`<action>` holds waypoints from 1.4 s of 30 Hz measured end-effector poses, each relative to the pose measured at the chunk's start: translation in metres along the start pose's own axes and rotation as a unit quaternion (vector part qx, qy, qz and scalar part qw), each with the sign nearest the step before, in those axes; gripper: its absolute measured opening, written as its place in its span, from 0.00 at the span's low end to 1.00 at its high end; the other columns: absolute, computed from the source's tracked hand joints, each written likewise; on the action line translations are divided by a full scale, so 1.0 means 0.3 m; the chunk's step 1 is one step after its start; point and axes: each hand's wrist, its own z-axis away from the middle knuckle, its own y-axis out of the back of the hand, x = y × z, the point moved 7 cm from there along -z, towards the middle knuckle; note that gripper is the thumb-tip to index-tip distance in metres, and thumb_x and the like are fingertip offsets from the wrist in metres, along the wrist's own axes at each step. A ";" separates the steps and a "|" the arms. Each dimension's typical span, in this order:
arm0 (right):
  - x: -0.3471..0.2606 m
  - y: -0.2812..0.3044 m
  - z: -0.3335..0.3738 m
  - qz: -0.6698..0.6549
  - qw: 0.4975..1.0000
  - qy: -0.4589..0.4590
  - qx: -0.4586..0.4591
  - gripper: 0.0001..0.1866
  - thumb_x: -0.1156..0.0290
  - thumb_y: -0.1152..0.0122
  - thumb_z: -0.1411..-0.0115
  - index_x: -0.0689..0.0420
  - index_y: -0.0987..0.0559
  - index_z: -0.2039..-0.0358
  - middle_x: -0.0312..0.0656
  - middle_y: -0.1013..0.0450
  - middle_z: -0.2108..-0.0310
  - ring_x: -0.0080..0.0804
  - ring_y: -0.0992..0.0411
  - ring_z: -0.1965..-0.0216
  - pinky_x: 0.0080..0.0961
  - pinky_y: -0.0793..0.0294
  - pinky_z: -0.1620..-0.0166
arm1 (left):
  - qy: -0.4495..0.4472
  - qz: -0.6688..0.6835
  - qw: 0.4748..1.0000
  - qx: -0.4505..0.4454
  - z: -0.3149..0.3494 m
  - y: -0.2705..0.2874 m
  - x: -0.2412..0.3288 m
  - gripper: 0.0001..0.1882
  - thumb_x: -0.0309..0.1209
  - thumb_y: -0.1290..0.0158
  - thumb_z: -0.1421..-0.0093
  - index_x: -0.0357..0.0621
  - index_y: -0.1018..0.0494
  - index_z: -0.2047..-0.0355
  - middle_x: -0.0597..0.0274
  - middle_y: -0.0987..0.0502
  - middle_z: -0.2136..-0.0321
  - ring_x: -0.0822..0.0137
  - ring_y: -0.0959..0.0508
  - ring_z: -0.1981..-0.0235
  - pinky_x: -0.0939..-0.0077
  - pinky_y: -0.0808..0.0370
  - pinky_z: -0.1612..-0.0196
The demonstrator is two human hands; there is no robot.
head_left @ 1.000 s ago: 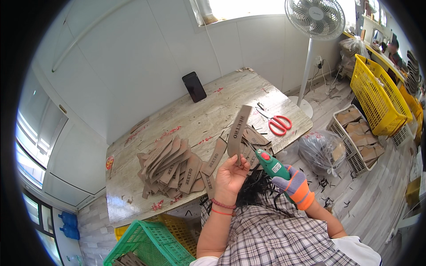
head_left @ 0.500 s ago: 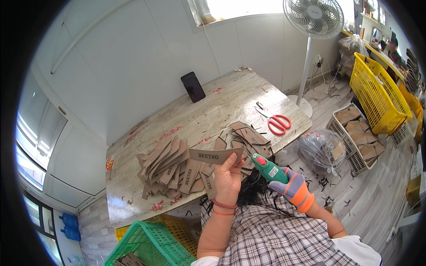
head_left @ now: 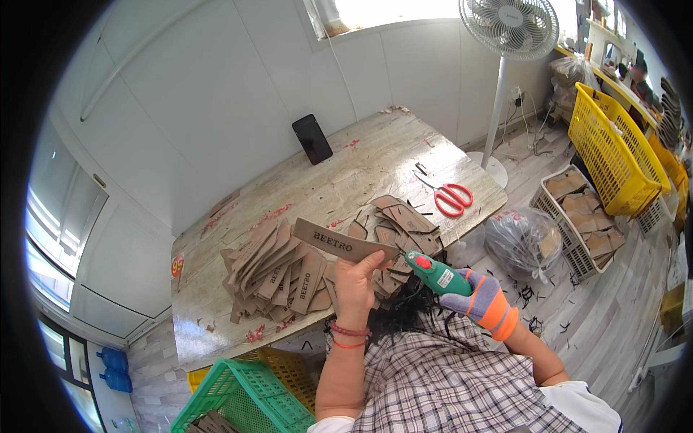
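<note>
My bare left hand [head_left: 355, 289] pinches one end of a flat brown printed strip [head_left: 325, 239], lifted above the table edge and slanting up to the left. In a purple, grey and orange work glove, my right hand [head_left: 480, 302] is wrapped round a green handheld electric cutter [head_left: 437, 276] with a red button. The cutter's tip is close beside the strip's right end; whether they touch I cannot tell. Below the strip lies a heaped pile of similar brown strips [head_left: 271, 270]. A smaller group of brown pieces [head_left: 408, 222] with black edges lies right of it.
Red-handled scissors [head_left: 453, 200] and a black phone [head_left: 312, 140] are on the worn table [head_left: 253, 206]. Black scraps [head_left: 419, 299] gather on my lap. A green crate [head_left: 242, 393] stands low left; a plastic bag [head_left: 523, 245], white crate [head_left: 570, 238], yellow crate [head_left: 617, 155] and fan [head_left: 510, 29] are right.
My left hand has moved slightly left and down, and the strip now tilts, its left end higher. The cutter has shifted a little, with its tip nearer the strip's right end.
</note>
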 end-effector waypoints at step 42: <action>0.022 -0.078 -0.089 0.009 0.999 -0.027 0.020 0.31 0.52 0.28 0.54 0.60 0.24 0.56 0.39 0.23 0.75 0.21 0.26 0.75 0.20 0.26 0.69 | -0.166 -0.012 0.973 0.163 -0.086 0.112 0.121 0.03 0.21 0.47 0.41 0.37 0.28 0.66 0.63 0.23 0.69 0.75 0.26 0.69 0.81 0.29 0.61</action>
